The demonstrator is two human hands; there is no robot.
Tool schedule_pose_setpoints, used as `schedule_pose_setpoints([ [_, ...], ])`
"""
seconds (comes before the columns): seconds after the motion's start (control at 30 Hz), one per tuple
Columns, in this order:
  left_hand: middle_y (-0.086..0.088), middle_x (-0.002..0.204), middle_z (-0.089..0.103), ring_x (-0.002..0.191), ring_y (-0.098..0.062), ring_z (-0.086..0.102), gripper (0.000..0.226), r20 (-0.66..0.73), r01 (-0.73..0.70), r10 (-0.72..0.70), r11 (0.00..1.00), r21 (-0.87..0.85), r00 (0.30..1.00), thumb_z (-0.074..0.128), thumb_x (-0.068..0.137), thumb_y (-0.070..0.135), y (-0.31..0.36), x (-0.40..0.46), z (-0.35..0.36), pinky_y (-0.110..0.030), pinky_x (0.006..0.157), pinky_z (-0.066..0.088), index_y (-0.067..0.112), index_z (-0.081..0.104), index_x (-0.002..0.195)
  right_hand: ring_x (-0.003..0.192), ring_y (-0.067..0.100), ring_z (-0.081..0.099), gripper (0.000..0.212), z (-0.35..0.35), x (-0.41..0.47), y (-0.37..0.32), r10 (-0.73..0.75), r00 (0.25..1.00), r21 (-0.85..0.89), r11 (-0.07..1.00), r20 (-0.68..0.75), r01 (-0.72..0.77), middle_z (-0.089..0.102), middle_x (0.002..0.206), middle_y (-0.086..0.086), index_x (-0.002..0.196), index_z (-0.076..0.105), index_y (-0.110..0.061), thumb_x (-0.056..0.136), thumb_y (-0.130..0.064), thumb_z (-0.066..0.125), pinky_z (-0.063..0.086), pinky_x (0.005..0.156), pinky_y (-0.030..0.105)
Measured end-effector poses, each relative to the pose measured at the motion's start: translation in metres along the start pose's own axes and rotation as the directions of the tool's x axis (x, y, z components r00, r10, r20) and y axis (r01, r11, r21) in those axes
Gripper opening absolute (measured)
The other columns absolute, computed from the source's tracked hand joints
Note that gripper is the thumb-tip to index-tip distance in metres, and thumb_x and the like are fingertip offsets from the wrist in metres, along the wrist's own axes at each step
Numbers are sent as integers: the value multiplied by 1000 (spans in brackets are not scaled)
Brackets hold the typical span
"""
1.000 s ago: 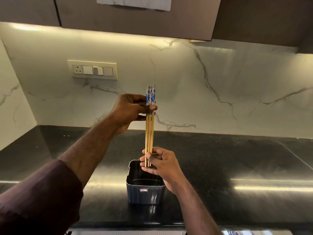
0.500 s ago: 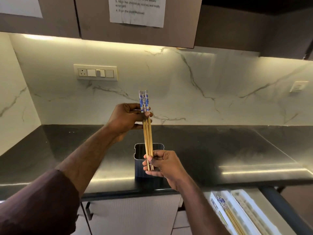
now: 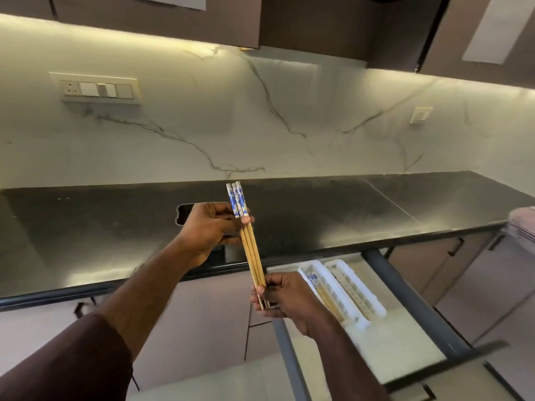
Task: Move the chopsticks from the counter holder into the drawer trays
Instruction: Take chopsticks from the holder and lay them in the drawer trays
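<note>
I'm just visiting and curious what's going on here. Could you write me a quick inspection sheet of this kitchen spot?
Surface: black counter, glossy, bare where visible.
Job's things: chopsticks held in a bundle; holder mostly hidden behind the left hand; open drawer with two white trays, one holding chopsticks.
Clutter: nothing seen.
Hands: left hand grips the patterned tops, right hand the tips.
Cables: nothing seen.
Surroundings: marble backsplash, switch panel, dark upper cabinets.

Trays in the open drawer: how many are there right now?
2. The left tray lies beside the right hand and holds chopsticks; the right tray touches its far side. More may be hidden behind the arm.
</note>
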State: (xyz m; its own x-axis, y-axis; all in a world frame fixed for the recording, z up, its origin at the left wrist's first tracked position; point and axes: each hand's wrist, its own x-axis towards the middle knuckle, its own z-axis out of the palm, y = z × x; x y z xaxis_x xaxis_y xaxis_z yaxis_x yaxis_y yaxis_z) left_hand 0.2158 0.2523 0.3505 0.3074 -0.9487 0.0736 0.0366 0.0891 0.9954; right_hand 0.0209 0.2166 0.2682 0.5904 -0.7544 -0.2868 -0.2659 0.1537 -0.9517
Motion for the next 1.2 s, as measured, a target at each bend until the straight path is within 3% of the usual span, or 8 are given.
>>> schedule_pose_setpoints([
  [0.23, -11, 93, 76, 88, -24, 74, 32, 51, 26, -25, 999, -18, 998, 75, 69, 14, -20, 2, 131, -29, 68, 60, 5, 71, 99, 77, 20, 70, 13, -116, -55, 32, 47, 997, 30, 999, -56, -46, 73, 83, 10, 91, 75, -6, 91, -6, 62, 60, 84, 41],
  [0.4, -15, 91, 76, 85, -27, 74, 23, 58, 44, -41, 998, -46, 997, 75, 76, 7, -44, 11, 235, -31, 67, 60, 4, 72, 98, 69, 18, 69, 21, -217, -86, 54, 50, 990, -41, 998, -129, -56, 73, 77, 7, 76, 75, -11, 87, -2, 61, 61, 77, 36],
  [0.57, -8, 86, 77, 82, -23, 75, 13, 52, 51, -53, 998, 40, 997, 73, 81, 8, -67, 35, 312, -31, 68, 61, 10, 73, 94, 65, 17, 70, 16, -289, -94, 74, 54, 976, -50, 997, -209, -66, 73, 74, 10, 76, 77, -4, 86, 0, 65, 60, 66, 29],
  [0.63, -5, 83, 77, 79, -20, 75, 11, 40, 56, -59, 996, 67, 997, 72, 82, 9, -78, 47, 331, -24, 63, 59, 11, 72, 92, 63, 16, 70, 19, -308, -87, 81, 68, 973, -48, 996, -223, -80, 73, 72, 10, 73, 77, -7, 87, -2, 65, 61, 65, 29],
  [0.77, -2, 82, 76, 77, -16, 75, 14, 28, 98, -103, 984, 150, 994, 72, 83, 10, -110, 77, 357, -27, 67, 61, 12, 71, 97, 62, 17, 71, 14, -335, -61, 97, 130, 958, -63, 987, -255, -151, 75, 76, 9, 77, 77, -14, 88, -10, 69, 59, 62, 27],
  [0.97, -4, 87, 74, 74, -14, 75, 20, -19, 221, -223, 948, 228, 975, 72, 83, 14, -180, 131, 374, -19, 61, 57, 8, 69, 103, 60, 20, 66, 12, -361, -8, 122, 294, 919, -63, 945, -264, -321, 74, 78, 15, 92, 75, 0, 88, -5, 65, 60, 62, 30],
  [1.13, -1, 85, 75, 79, -14, 73, 11, -19, 362, -376, 876, 317, 926, 71, 85, 18, -239, 174, 376, -31, 77, 58, 11, 69, 94, 54, 20, 63, 15, -380, 45, 146, 463, 856, -61, 871, -228, -487, 68, 74, 17, 96, 72, 8, 86, 1, 63, 55, 53, 27],
  [1.2, 0, 84, 74, 77, -12, 72, 7, -12, 389, -411, 850, 355, 911, 72, 85, 19, -260, 188, 376, -29, 73, 58, 12, 69, 88, 52, 19, 63, 17, -385, 65, 160, 497, 838, -73, 849, -223, -523, 68, 74, 16, 97, 71, 8, 85, -2, 66, 55, 53, 26],
])
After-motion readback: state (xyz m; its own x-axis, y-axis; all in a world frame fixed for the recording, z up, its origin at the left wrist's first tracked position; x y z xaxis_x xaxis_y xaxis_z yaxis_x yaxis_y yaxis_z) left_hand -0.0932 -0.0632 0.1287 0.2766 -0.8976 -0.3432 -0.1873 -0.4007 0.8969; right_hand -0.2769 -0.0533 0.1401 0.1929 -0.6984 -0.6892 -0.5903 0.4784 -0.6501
